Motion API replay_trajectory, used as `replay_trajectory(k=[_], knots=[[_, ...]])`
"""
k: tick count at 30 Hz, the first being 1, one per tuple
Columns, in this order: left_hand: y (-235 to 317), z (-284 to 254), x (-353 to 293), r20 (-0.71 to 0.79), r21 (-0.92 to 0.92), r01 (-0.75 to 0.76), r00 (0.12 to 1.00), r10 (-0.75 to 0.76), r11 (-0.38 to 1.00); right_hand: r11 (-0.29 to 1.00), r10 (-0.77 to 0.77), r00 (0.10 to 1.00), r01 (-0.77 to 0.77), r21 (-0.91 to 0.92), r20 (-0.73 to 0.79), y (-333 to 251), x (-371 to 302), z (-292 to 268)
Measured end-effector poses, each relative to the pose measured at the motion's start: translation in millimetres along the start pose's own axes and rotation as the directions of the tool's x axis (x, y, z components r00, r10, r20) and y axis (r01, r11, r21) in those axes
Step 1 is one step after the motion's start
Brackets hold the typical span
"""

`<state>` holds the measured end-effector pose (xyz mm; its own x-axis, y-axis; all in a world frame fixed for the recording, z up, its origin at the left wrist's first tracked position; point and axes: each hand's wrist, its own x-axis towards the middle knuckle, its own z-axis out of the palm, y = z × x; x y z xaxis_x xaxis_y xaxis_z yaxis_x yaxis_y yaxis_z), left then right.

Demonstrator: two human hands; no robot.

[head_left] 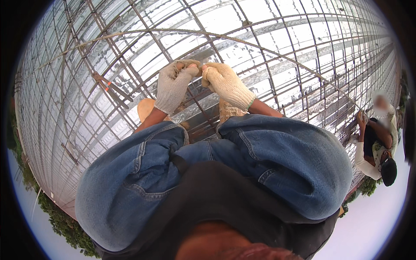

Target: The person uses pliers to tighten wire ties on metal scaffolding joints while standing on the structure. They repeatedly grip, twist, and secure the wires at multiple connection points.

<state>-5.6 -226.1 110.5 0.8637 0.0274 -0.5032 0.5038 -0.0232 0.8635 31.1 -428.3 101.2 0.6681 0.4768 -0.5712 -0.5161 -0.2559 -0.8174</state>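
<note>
I saw the left hand (175, 86), in an off-white knitted glove, and the similarly gloved right hand (227, 84) close together, fingers curled; I couldn't tell on what. The brown steel-bar grid (248, 23) lay beneath, stretching far. Steady wrists seemed wisest.

Free rm fwd of L hand (177, 85) & R hand (227, 82), above rebar grid (149, 30); long curved bar (208, 34) crosses ahead. Grid blocks way down exc. thru gaps. Pincers (109, 83) in way to L. Bent legs (294, 160) block near side. V. little rm btwn hands.
</note>
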Motion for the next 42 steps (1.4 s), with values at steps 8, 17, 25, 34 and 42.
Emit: replay_trajectory(k=[8, 17, 25, 34, 42], knots=[[-2, 8, -3, 0.038, -0.067, 0.007, 0.999, -0.005, 0.998, 0.986, -0.091, 0.996, 0.087, -0.145, -0.019, -2, -5, -2], [-13, 8, 1, -0.006, -0.242, 0.011, 1.0, -0.013, 0.97, 0.965, -0.086, 0.996, 0.077, -0.252, -0.026, -14, -9, 4], [-18, -7, 8, -0.111, -0.321, -0.018, 0.994, -0.019, 0.947, 0.874, -0.077, 0.997, 0.063, -0.483, -0.009, -30, -14, 2], [-28, -14, 16, -0.059, -0.599, 0.014, 0.996, -0.062, 0.801, 0.798, -0.121, 0.991, 0.131, -0.588, 0.058, -19, -15, -7], [-52, -18, 25, 0.159, -0.887, 0.149, 0.987, -0.015, 0.437, 0.997, 0.052, 0.973, -0.038, -0.069, 0.227, -2, -16, -21]])
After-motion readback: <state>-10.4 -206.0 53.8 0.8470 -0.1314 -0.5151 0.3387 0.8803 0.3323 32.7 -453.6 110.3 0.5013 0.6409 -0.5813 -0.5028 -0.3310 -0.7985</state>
